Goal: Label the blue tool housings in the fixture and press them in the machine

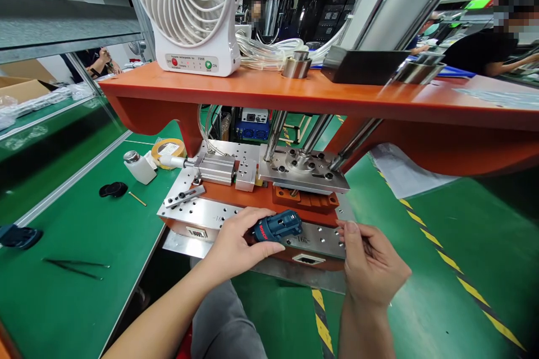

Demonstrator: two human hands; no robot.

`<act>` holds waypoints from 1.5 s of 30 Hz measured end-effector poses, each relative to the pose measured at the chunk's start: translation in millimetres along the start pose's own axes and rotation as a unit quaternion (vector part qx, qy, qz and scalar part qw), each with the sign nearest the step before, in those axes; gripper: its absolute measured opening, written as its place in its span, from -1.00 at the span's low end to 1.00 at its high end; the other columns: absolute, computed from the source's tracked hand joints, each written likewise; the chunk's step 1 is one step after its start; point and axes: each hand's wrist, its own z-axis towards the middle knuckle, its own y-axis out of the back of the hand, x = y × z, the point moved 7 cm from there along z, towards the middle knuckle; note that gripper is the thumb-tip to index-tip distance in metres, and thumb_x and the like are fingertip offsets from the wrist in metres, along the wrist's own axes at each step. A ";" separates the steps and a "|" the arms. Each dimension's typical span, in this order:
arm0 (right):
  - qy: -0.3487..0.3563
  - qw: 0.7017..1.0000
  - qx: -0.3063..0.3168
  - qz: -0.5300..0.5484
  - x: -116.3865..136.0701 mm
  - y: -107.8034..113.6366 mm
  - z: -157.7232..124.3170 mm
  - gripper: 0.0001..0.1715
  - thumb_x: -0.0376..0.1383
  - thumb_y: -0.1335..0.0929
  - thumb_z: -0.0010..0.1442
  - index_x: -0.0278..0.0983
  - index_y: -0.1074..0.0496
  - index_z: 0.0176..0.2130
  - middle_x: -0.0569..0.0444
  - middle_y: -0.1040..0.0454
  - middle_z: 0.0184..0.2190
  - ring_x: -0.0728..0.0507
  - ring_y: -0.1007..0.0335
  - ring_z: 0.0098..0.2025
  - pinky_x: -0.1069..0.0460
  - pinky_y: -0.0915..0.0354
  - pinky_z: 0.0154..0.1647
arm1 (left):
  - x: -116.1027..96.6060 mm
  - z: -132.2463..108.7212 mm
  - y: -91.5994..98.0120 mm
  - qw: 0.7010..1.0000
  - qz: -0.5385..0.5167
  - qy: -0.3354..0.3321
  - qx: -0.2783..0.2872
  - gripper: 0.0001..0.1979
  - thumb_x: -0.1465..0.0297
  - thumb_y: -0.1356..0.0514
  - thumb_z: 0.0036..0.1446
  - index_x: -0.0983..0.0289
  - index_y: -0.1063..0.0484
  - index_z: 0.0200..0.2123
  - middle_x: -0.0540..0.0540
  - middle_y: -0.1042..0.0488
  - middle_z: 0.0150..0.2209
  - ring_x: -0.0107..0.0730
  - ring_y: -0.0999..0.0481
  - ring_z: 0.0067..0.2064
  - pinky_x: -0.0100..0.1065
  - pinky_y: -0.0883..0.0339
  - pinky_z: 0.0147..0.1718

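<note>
My left hand [240, 244] is wrapped round a small dark-blue tool housing [278, 226] with red BOSCH lettering, held just above the front of the press base [227, 210]. To its right, my right hand [370, 261] is pinched with the fingers curled in. Whatever sits between those fingertips is too small to make out. Behind the housing, an orange fixture block [311, 201] lies beneath the steel press plate [303, 171]. A silver pneumatic cylinder [217, 169] is mounted to the left on the base.
A white fan [193, 17] stands on the orange shelf [269, 87] overhead. Tweezers [76, 266], a dark-blue part [19, 236], a black piece [113, 189], a white bottle [140, 167] and a tape roll [169, 148] lie on the green bench at left. Other people work behind.
</note>
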 end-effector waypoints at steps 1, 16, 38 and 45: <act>0.001 1.000 0.000 -0.001 0.3 0.1 0.0 -0.74 -0.16 -0.44 0.27 -0.26 -0.53 -0.40 0.04 -0.55 -0.42 -0.12 -0.50 -0.37 -0.02 -0.33 -0.31 | 0.0 -0.1 0.1 1.000 0.001 -0.001 0.000 -0.54 0.22 -0.43 0.05 0.18 -0.53 0.02 0.12 -0.59 -0.03 -0.17 -0.56 -0.02 -0.21 -0.41 0.00; 0.000 1.000 0.001 -0.019 -0.1 0.8 -0.3 -0.69 -0.11 -0.43 0.27 -0.27 -0.52 -0.39 0.02 -0.56 -0.40 -0.13 -0.51 -0.38 -0.02 -0.38 -0.32 | 0.8 -0.7 -1.0 1.000 -0.002 0.007 0.005 -0.54 0.24 -0.44 0.05 0.19 -0.52 0.03 0.13 -0.58 0.00 -0.17 -0.55 0.01 -0.23 -0.40 0.00; 0.007 1.000 0.006 -0.021 -2.9 0.9 -0.6 -0.74 -0.14 -0.43 0.28 -0.26 -0.53 -0.36 0.02 -0.56 -0.38 -0.11 -0.47 -0.39 -0.01 -0.35 -0.32 | 1.5 -1.7 -0.7 1.000 0.001 0.005 0.005 -0.54 0.24 -0.42 0.06 0.18 -0.51 0.03 0.14 -0.58 0.00 -0.15 -0.55 0.02 -0.21 -0.42 0.01; 0.027 0.997 0.055 -0.052 -1.9 -1.4 0.4 -0.72 -0.14 -0.36 0.33 -0.25 -0.53 -0.32 0.00 -0.55 -0.37 -0.14 -0.48 -0.34 -0.02 -0.39 -0.30 | 9.7 -2.9 -1.4 0.999 0.029 0.013 0.001 -0.60 0.25 -0.37 0.12 0.14 -0.51 0.04 0.15 -0.57 0.04 -0.12 -0.56 0.06 -0.17 -0.44 0.04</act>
